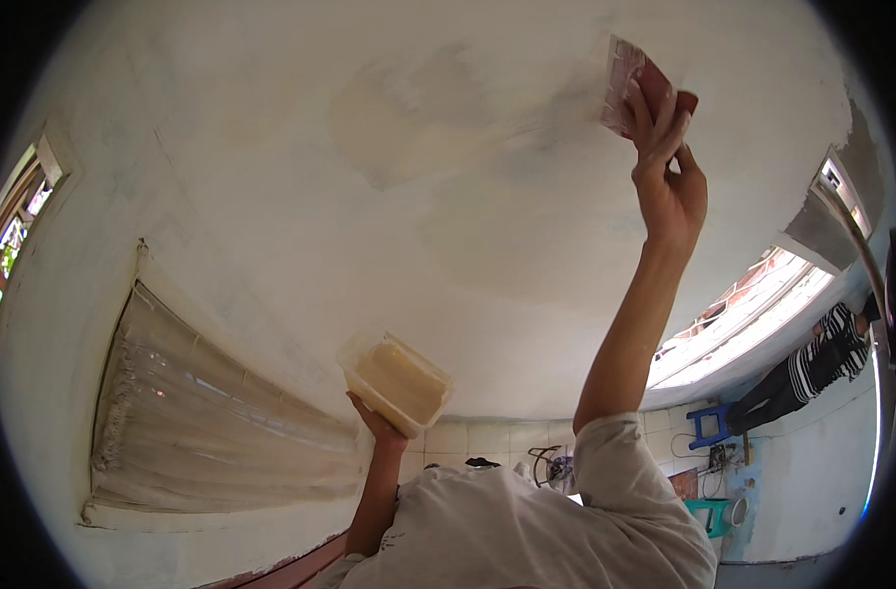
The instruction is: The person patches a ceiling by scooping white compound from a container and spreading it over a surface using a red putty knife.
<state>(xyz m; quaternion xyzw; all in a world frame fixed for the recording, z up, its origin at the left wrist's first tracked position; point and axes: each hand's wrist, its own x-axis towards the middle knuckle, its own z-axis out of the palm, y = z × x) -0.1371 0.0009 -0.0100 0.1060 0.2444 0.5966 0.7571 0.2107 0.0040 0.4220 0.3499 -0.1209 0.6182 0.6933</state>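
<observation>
My right hand (666,162) is raised high on the right, its fingers wrapped round a reddish-brown putty knife (636,86). White filler smears its broad blade, which lies at or close against the pale plastered surface (526,226); whether it touches I cannot tell. Lower and to the left, my left hand (381,422) supports a clear rectangular plastic tub (399,381) from below and the side. Cream-coloured filler coats the inside of the tub. Patches of darker, damp-looking filler streak the surface left of the knife.
A curtained window (222,412) is at left, with a barred opening (21,236) beyond it. Bright windows (752,314) line the right. Another person (811,363) in striped clothing is by a blue stool (710,425). A green stool (705,514) and a white bucket (735,511) stand lower right.
</observation>
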